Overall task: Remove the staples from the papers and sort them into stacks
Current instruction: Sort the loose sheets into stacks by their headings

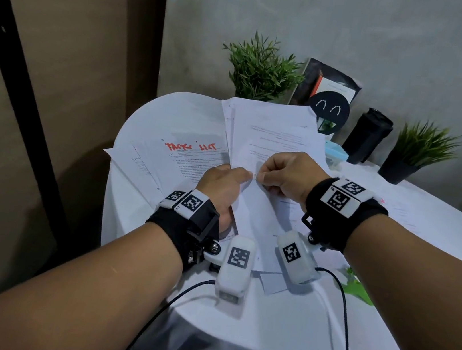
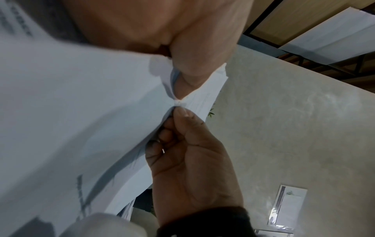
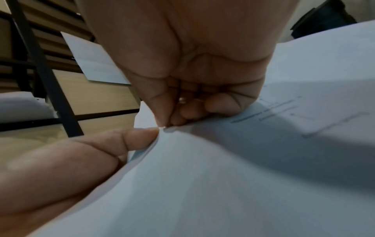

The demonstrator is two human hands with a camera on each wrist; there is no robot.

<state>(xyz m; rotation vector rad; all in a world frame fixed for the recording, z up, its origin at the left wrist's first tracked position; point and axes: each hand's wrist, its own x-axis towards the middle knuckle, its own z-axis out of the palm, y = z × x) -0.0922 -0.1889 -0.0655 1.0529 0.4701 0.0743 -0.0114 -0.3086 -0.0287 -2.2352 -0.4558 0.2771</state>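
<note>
On the white worktop (image 1: 276, 325) loose sheets (image 1: 183, 161) already lie spread, so sorting looks begun. A stapled set (image 1: 277, 139) is held above it: left hand (image 1: 218, 188) pinches its corner, right hand (image 1: 287, 174) pinches the staple (image 1: 253, 174), not yet out.

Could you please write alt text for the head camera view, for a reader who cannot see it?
Two hands work at a corner of a stapled set of papers held over a white-covered table: the left hand grips the corner while the right hand pinches at it. Loose papers, one headed in red, lie behind, with two potted plants and a black bottle.
</note>
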